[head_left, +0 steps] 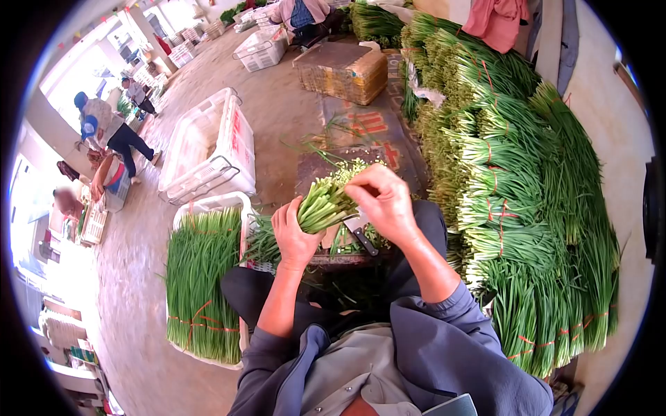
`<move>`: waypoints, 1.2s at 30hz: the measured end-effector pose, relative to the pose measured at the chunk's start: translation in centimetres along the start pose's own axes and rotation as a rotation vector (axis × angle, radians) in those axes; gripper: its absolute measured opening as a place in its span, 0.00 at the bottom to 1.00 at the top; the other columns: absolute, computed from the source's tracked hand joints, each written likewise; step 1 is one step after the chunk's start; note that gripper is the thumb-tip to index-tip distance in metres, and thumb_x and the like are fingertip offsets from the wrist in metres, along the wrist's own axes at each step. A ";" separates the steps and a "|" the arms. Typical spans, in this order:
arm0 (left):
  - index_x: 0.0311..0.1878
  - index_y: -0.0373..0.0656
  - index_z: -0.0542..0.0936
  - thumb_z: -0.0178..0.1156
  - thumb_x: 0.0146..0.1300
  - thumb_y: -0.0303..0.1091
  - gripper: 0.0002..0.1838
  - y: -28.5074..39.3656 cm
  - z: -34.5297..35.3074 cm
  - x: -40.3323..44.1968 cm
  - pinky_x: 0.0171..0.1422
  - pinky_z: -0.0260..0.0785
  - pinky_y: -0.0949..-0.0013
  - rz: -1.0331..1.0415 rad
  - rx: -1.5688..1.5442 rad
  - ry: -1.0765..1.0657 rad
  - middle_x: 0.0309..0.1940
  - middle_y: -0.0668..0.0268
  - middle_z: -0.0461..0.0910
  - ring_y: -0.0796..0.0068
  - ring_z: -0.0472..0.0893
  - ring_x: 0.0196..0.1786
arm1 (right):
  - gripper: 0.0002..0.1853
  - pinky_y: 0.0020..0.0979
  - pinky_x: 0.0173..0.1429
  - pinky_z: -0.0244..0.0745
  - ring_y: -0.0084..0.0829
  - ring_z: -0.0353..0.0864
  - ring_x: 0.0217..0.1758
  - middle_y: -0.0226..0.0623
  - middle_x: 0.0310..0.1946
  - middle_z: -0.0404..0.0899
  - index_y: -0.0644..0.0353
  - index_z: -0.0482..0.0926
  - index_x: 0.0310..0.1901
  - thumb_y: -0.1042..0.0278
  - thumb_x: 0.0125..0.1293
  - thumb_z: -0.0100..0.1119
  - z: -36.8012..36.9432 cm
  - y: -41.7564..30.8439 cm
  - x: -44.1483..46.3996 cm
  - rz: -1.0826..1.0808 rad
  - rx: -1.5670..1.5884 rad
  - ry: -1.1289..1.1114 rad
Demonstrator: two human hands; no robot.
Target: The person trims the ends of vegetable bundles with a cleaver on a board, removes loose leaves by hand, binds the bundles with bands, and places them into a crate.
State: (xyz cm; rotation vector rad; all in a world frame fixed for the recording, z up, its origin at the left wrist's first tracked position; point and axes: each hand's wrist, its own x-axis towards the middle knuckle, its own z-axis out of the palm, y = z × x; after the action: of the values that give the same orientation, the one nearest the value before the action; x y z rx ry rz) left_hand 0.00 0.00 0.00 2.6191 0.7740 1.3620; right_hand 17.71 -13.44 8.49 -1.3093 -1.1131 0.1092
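On my feed, the left hand's point(295, 236) fingers were closed round the bundle point(322, 205), long axis 7 to 1 o'clock. The right hand's point(390, 206) fingers were narrowed, contents indeterminable; from them, the bundle lay at 9 o'clock. The left was nearer.

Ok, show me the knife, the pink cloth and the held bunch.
Knife point(365, 241): head view, black handle.
Pink cloth point(495, 25): head view, its middle.
Held bunch point(321, 208): head view, middle of its stalks.
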 end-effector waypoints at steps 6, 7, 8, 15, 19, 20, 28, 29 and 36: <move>0.63 0.40 0.74 0.80 0.38 0.33 0.43 -1.3 -1.1 0.6 0.65 0.67 0.50 0.035 0.014 -0.022 0.52 0.55 0.79 0.49 0.78 0.55 | 0.01 0.26 0.40 0.78 0.24 0.82 0.39 0.32 0.36 0.81 0.63 0.80 0.41 0.76 0.72 0.62 -4.7 -0.8 1.7 0.109 0.388 0.262; 0.63 0.40 0.74 0.80 0.38 0.33 0.43 -1.8 -0.8 0.1 0.65 0.68 0.50 0.000 0.007 -0.032 0.52 0.55 0.79 0.49 0.78 0.55 | 0.02 0.26 0.41 0.81 0.26 0.83 0.40 0.33 0.37 0.81 0.63 0.78 0.42 0.74 0.75 0.59 -7.0 -0.7 2.3 0.063 0.423 0.317; 0.63 0.40 0.74 0.80 0.38 0.33 0.43 -2.5 -0.4 -0.2 0.65 0.68 0.50 -0.032 0.002 -0.038 0.52 0.55 0.79 0.48 0.78 0.55 | 0.03 0.29 0.43 0.84 0.30 0.85 0.43 0.38 0.39 0.82 0.62 0.77 0.44 0.72 0.76 0.57 -9.3 -0.9 3.3 -0.019 0.507 0.476; 0.63 0.35 0.72 0.82 0.38 0.32 0.45 -6.8 -0.7 -1.1 0.64 0.72 0.55 -0.284 -0.128 0.184 0.52 0.52 0.79 0.50 0.80 0.55 | 0.04 0.39 0.50 0.88 0.44 0.87 0.50 0.54 0.47 0.84 0.62 0.69 0.51 0.75 0.79 0.47 -16.3 -2.2 3.0 -0.342 0.267 0.770; 0.63 0.37 0.72 0.84 0.37 0.32 0.46 -6.3 -3.1 1.9 0.60 0.75 0.57 -0.323 -0.156 0.292 0.50 0.54 0.80 0.53 0.82 0.51 | 0.06 0.41 0.48 0.80 0.35 0.85 0.40 0.41 0.37 0.85 0.60 0.82 0.46 0.69 0.74 0.57 -6.5 -1.3 -4.3 -0.035 -0.441 -0.458; 0.61 0.37 0.72 0.85 0.37 0.34 0.45 -6.3 -3.5 2.5 0.62 0.74 0.57 -0.296 -0.227 0.316 0.51 0.55 0.80 0.52 0.82 0.52 | 0.13 0.39 0.49 0.81 0.35 0.87 0.42 0.42 0.36 0.86 0.59 0.82 0.52 0.62 0.71 0.64 -4.1 1.3 -5.8 0.065 -0.297 -1.028; 0.59 0.44 0.72 0.73 0.57 0.33 0.28 -0.6 -8.0 6.0 0.71 0.68 0.43 0.539 -0.221 0.248 0.54 0.57 0.78 0.54 0.81 0.56 | 0.57 0.50 0.62 0.83 0.52 0.84 0.62 0.59 0.61 0.79 0.65 0.63 0.74 0.15 0.66 0.29 5.1 4.9 -5.0 0.956 1.432 -1.126; 0.58 0.50 0.75 0.71 0.58 0.32 0.24 -0.1 -8.1 5.6 0.74 0.65 0.44 0.578 -0.223 0.201 0.57 0.58 0.76 0.54 0.80 0.59 | 0.58 0.52 0.64 0.82 0.54 0.82 0.64 0.60 0.64 0.76 0.62 0.60 0.77 0.13 0.65 0.27 5.3 3.7 -4.8 0.969 1.543 -1.099; 0.70 0.55 0.75 0.63 0.57 0.26 0.34 -4.3 -8.8 -1.0 0.80 0.57 0.47 0.273 0.327 -0.292 0.71 0.56 0.69 0.52 0.68 0.73 | 0.32 0.40 0.63 0.83 0.34 0.85 0.59 0.43 0.62 0.81 0.61 0.70 0.71 0.50 0.74 0.63 7.1 7.6 -6.6 1.095 1.111 -0.808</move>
State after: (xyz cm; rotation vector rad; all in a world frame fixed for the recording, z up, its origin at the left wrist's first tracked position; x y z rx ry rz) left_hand -9.08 1.97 3.24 3.1815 0.6631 0.9267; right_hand 13.19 -10.09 -2.45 -0.6508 -0.5892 1.9011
